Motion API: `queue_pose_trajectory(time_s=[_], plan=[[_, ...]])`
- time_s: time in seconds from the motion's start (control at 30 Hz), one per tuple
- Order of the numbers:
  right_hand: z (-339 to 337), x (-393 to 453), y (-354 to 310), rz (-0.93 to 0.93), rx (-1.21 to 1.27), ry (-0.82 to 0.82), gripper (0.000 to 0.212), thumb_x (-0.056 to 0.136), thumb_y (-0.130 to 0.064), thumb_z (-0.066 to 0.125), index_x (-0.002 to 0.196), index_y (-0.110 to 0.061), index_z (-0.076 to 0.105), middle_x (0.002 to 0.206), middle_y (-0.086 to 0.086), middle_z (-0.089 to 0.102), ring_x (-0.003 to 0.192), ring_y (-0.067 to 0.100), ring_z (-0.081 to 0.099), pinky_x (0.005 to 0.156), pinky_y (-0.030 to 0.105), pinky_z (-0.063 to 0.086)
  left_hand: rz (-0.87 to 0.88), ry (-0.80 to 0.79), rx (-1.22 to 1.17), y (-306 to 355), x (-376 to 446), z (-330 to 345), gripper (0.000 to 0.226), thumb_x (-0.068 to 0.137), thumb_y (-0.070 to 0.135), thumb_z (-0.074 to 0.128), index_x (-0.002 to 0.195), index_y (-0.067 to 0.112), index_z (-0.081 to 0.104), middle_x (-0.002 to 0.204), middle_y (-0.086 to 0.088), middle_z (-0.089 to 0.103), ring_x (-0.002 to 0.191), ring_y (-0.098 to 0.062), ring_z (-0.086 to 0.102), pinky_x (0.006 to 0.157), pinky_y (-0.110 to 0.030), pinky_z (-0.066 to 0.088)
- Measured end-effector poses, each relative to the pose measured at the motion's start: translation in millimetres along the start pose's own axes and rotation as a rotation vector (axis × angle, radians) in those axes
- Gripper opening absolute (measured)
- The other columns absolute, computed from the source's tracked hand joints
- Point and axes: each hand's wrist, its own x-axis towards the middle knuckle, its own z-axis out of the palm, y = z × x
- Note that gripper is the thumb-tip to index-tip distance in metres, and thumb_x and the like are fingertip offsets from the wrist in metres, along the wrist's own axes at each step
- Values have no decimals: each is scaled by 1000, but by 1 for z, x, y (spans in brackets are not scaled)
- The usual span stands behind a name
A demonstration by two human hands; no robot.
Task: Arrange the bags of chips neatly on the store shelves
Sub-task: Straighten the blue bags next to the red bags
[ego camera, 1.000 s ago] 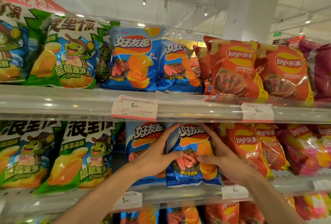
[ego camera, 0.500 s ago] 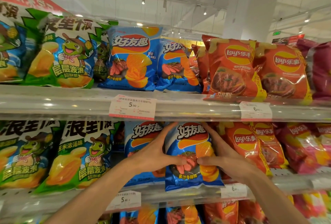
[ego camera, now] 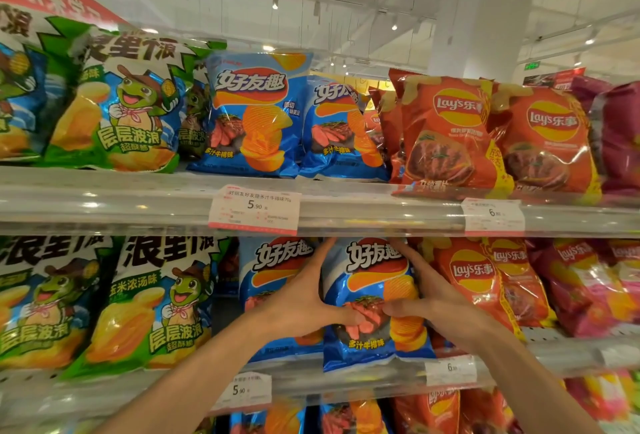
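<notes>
Here, low in the frame's centre, the upright glossy blue foil chip bag point(ego camera: 375, 302) stands clasped between left hand point(ego camera: 298, 302) and right hand point(ego camera: 436, 298), thumbs across its front, fingers point(ego camera: 410, 255) stretched up its sides.

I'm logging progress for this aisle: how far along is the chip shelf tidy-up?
Done: the upper shelf looks faced, with green, blue and red Lay's bags upright in rows. In hand: the left hand and right hand grip the sides of a blue steak-flavour chip bag on the middle shelf, its bottom edge overhanging the front rail. Left: seat that bag level with the blue bag beside it; the bottom shelf is barely visible.
</notes>
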Motion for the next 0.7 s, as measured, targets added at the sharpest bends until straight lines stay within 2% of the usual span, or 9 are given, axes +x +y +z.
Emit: queue_pose_trajectory(time_s=[0.1,0.17,0.2,0.27,0.37,0.47,0.53,0.6,0.7], plan=[[-6,3,-1,-20,-51,114,95,66,-15,87,141,-50,40,130,-11,64,118,14,62,102,42,49,75,190,162,10,-15,-3,97,74,53,81,132,78,7,138,11,49,96,-1,67,77,-15,54],[-10,7,-4,-36,-91,180,88,70,-14,84,140,-48,41,123,-11,67,111,13,65,97,37,51,158,426,436,7,-23,-13,73,87,52,67,142,62,20,135,6,48,91,-7,66,78,-29,57],[-9,10,-4,-32,-130,203,84,74,-12,80,139,-48,41,123,-12,66,109,11,64,93,32,51,182,534,607,2,-24,-19,61,90,49,61,143,50,31,136,3,47,100,-15,64,81,-40,57],[-1,16,-4,-15,-298,241,79,81,-13,74,140,-49,37,139,-14,48,119,11,54,90,22,45,180,643,892,-14,-24,-25,48,91,45,53,137,30,51,136,-6,50,118,-29,54,87,-49,54],[15,24,7,-102,-655,357,76,83,-19,69,149,-34,33,156,-3,12,143,25,24,108,21,29,91,596,1082,-35,-21,-22,56,92,51,41,135,21,58,143,-16,52,133,-36,48,104,-54,43],[32,26,19,-223,-953,516,72,84,-45,54,151,-29,31,154,9,19,142,36,22,113,51,32,88,562,1130,-47,-19,-19,64,99,59,26,150,25,42,155,-14,41,146,-34,33,118,-55,15],[47,26,27,-257,-1065,541,67,94,-57,38,154,-32,23,159,11,17,148,34,14,117,55,24,86,523,1140,-48,-20,-20,67,99,64,16,157,32,23,163,-11,25,153,-32,15,119,-54,1],[59,27,38,-253,-1158,531,68,97,-65,25,157,-35,14,165,8,7,152,31,-1,121,56,8,105,496,1147,-51,-19,-21,67,98,67,8,158,37,9,166,-8,12,153,-30,0,119,-54,-3],[65,31,50,-214,-1227,550,70,97,-68,18,158,-32,12,166,7,2,152,31,-6,119,63,5,101,465,1171,-54,-19,-23,67,98,68,8,157,37,13,166,-8,13,152,-31,1,118,-55,1]])
